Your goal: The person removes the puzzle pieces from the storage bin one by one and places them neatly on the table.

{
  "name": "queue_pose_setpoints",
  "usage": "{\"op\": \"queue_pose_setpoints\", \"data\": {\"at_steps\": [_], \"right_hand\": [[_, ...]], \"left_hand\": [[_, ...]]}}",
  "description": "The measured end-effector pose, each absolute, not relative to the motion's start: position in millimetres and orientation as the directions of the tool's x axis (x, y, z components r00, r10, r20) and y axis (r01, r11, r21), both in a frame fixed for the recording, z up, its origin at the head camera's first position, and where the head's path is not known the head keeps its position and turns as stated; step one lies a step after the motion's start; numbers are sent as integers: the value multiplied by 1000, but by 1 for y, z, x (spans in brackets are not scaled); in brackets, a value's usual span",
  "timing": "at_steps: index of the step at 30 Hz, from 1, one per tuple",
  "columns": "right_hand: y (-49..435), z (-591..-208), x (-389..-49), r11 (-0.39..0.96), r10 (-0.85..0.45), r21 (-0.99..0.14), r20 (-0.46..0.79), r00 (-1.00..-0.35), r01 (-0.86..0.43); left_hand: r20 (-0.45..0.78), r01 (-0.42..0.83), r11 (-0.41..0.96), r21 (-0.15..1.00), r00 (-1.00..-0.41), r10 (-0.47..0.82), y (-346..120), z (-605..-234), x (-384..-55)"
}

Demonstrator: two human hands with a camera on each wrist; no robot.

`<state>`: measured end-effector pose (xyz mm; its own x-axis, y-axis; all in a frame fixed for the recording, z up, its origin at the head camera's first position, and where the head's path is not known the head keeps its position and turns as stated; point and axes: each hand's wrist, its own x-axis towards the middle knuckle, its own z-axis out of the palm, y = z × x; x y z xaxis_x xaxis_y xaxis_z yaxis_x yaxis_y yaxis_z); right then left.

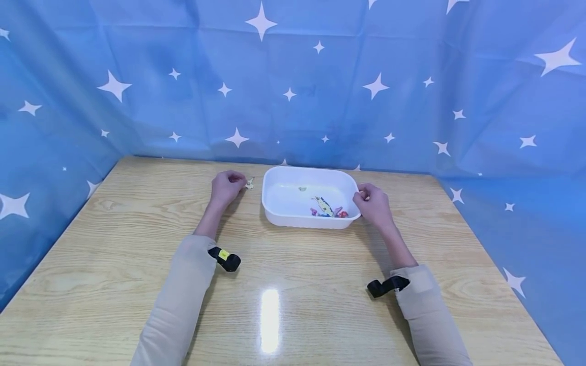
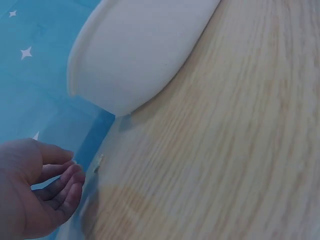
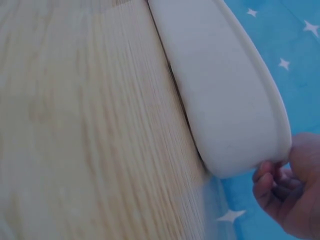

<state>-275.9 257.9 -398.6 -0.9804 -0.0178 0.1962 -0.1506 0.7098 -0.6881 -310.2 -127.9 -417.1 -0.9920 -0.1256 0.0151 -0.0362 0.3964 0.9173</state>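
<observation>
A white plastic tub point(image 1: 293, 220) stands near the back of the wooden table. My right hand point(image 1: 375, 206) pinches its right end at the rim, thumb above and curled fingers below, as the right wrist view shows point(image 3: 287, 192). Left of the tub lies a small pale-yellow piece point(image 1: 249, 183) with an uneven outline. My left hand point(image 1: 225, 189) is right beside this piece, fingers loosely bent and thumb near the index finger; a small gap shows between fingertips and piece in the left wrist view. Inside the tub are a yellow-and-blue piece point(image 1: 324, 206), pink and red bits point(image 1: 342, 214) and a little yellowish-green piece point(image 1: 302, 189).
Behind the table point(image 1: 311, 284) hangs a blue cloth point(image 1: 293, 66) with white stars, also along both sides. Black wrist cameras are strapped at both sleeves point(image 1: 180, 284). A bright light reflection lies on the front of the tabletop.
</observation>
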Motion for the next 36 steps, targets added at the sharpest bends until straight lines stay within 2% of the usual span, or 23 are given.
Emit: {"op": "queue_pose_setpoints", "data": {"at_steps": [6,16,28,36], "right_hand": [[257,-400,-275,701,-3,-699,195,-981,-141],[258,-400,-275,697,12,-706,185,-983,-124],[258,-401,-278,684,44,-727,134,-990,-68],[257,-402,-278,675,61,-736,119,-991,-47]], "left_hand": [[78,26,353,935,-988,-133,-126,-404,-306],[190,176,274,946,-981,-26,-105,-376,-297],[220,260,299,918,-962,162,-68,-367,-286],[181,334,370,867,-902,391,-48,-375,-285]]}}
